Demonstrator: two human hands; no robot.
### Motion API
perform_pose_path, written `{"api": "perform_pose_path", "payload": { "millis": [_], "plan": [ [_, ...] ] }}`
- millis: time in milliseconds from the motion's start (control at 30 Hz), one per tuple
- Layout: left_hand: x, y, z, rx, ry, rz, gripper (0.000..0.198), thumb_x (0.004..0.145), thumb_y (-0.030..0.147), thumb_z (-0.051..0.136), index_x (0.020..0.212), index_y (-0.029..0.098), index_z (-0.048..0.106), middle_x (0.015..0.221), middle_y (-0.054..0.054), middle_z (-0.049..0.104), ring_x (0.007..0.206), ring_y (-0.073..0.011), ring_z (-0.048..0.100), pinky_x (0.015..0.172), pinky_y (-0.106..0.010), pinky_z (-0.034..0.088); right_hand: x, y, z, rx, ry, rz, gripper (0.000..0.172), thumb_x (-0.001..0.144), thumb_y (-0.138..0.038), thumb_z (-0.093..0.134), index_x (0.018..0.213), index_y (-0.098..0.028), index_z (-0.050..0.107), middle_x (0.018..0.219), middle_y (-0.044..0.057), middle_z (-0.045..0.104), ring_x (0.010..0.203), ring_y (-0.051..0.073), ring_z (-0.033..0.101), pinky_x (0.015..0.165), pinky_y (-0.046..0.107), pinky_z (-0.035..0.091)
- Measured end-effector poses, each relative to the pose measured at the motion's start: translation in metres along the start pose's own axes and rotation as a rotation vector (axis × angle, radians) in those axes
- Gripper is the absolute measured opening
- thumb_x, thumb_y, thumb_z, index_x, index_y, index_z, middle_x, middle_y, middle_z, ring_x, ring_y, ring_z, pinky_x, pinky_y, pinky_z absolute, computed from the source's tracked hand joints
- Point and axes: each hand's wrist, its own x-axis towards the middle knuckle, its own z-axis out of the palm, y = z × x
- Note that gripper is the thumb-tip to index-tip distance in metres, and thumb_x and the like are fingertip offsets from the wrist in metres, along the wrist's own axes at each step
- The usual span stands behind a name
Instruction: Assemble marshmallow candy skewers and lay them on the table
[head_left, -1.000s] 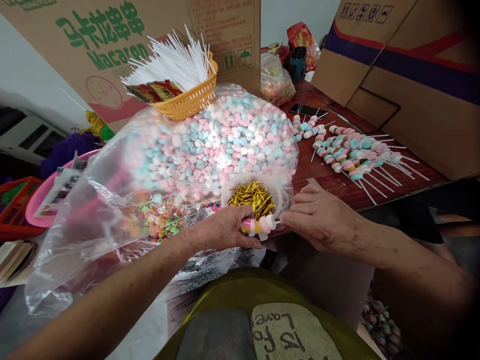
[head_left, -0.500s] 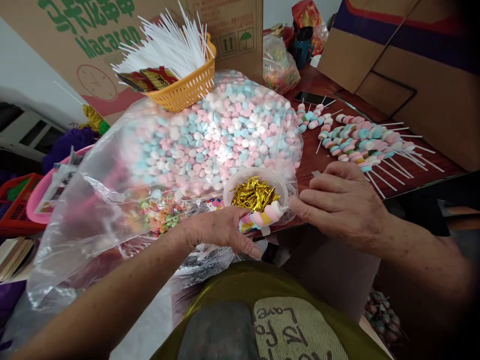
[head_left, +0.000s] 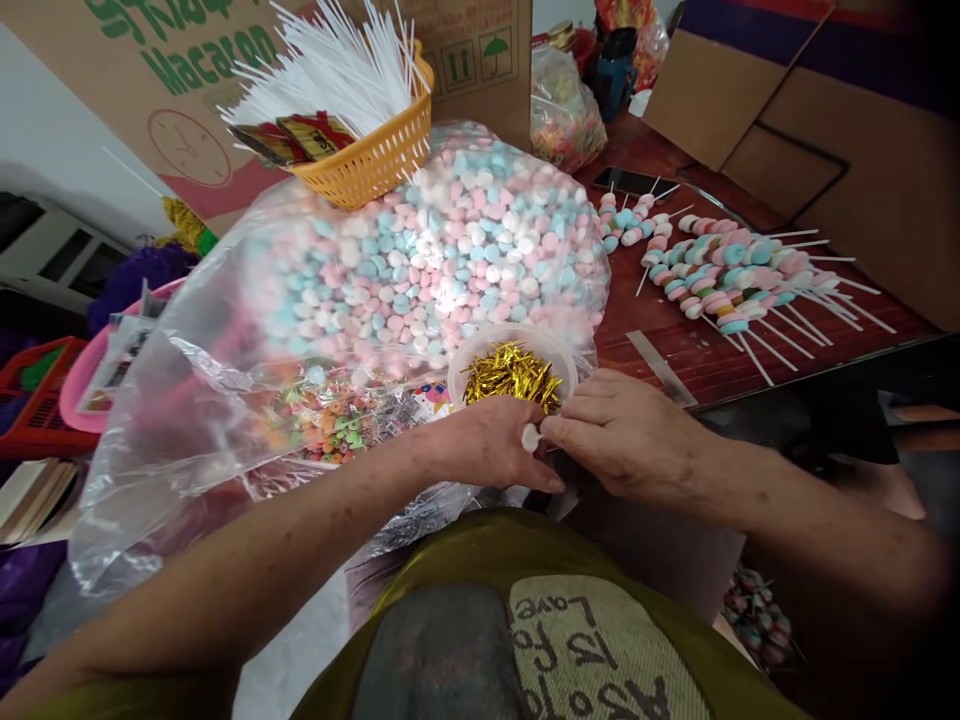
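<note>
My left hand [head_left: 491, 440] is closed around a marshmallow skewer, mostly hidden by the fingers; a round white end piece [head_left: 531, 438] shows. Against that end my right hand [head_left: 630, 430] is pinched, thumb and fingers together. What lies inside the pinch is too small to make out. Just beyond both hands sits a clear plastic tub [head_left: 459, 372] of short gold foil strips [head_left: 514, 375]. Behind it spreads a big clear bag of pink, blue and white marshmallows [head_left: 450, 250].
Finished-looking marshmallow skewers [head_left: 739, 270] lie piled on the red table [head_left: 637, 310] at right, near a phone [head_left: 634, 182]. A yellow basket [head_left: 367, 165] of white sticks [head_left: 337, 75] rests on the bag. Cardboard boxes [head_left: 780, 130] stand behind. Ring-shaped candies [head_left: 337, 420] lie at left.
My right hand has moved left and in to meet my left hand at the skewer's end. The skewer has turned, so its white end now faces me.
</note>
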Motion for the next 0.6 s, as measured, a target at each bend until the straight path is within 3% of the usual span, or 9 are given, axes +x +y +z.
{"api": "perform_pose_path", "payload": {
  "millis": [67, 167, 200, 367, 533, 600],
  "plan": [
    [-0.002, 0.003, -0.003, 0.057, 0.069, 0.03, 0.035, 0.063, 0.035, 0.074, 0.091, 0.016, 0.062, 0.076, -0.001, 0.064, 0.071, -0.0181, 0.06, 0.058, -0.026, 0.043, 0.002, -0.002, 0.005, 0.058, -0.015, 0.041, 0.016, 0.082, -0.011, 0.046, 0.076, -0.015, 0.06, 0.069, 0.005, 0.059, 0.065, 0.016, 0.048, 0.06, 0.03, 0.03],
    [-0.02, -0.007, -0.018, -0.121, 0.091, 0.113, 0.066, 0.066, 0.04, 0.074, 0.124, 0.021, 0.048, 0.101, -0.005, 0.066, 0.084, -0.0192, 0.063, 0.064, -0.026, 0.046, 0.0, 0.003, 0.0, 0.131, 0.012, 0.118, 0.019, 0.084, -0.01, 0.044, 0.076, -0.014, 0.06, 0.071, 0.006, 0.059, 0.066, 0.016, 0.05, 0.059, 0.028, 0.034],
    [-0.027, -0.013, -0.023, -0.144, 0.086, 0.124, 0.067, 0.069, 0.041, 0.072, 0.128, 0.024, 0.045, 0.107, -0.006, 0.065, 0.089, -0.0192, 0.062, 0.067, -0.026, 0.047, -0.001, 0.005, -0.004, 0.151, 0.046, 0.127, 0.021, 0.085, -0.011, 0.042, 0.077, -0.014, 0.061, 0.072, 0.006, 0.059, 0.067, 0.016, 0.051, 0.059, 0.027, 0.036],
    [-0.044, -0.032, -0.028, 0.002, -0.054, 0.001, 0.038, 0.073, 0.04, 0.068, 0.106, 0.021, 0.06, 0.097, -0.002, 0.066, 0.087, -0.0195, 0.06, 0.071, -0.026, 0.044, -0.006, 0.011, -0.017, 0.078, 0.141, 0.101, 0.02, 0.086, -0.011, 0.043, 0.079, -0.016, 0.061, 0.076, 0.007, 0.06, 0.071, 0.016, 0.052, 0.064, 0.028, 0.041],
    [-0.027, -0.022, -0.013, -0.199, -0.04, 0.031, 0.023, 0.071, 0.027, 0.068, 0.09, 0.017, 0.061, 0.077, 0.002, 0.062, 0.073, -0.0144, 0.055, 0.067, -0.024, 0.043, 0.004, 0.0, -0.015, 0.192, 0.107, 0.052, 0.024, 0.083, -0.006, 0.041, 0.098, -0.016, 0.058, 0.087, 0.009, 0.059, 0.08, 0.017, 0.054, 0.068, 0.03, 0.046],
    [-0.022, -0.019, -0.008, -0.304, -0.05, 0.068, 0.016, 0.071, 0.027, 0.067, 0.082, 0.016, 0.061, 0.07, 0.004, 0.059, 0.068, -0.0122, 0.052, 0.064, -0.023, 0.043, 0.008, -0.001, -0.015, 0.286, 0.151, 0.072, 0.027, 0.083, -0.006, 0.041, 0.104, -0.016, 0.054, 0.096, 0.01, 0.058, 0.091, 0.019, 0.054, 0.074, 0.033, 0.048]
  ]
}}
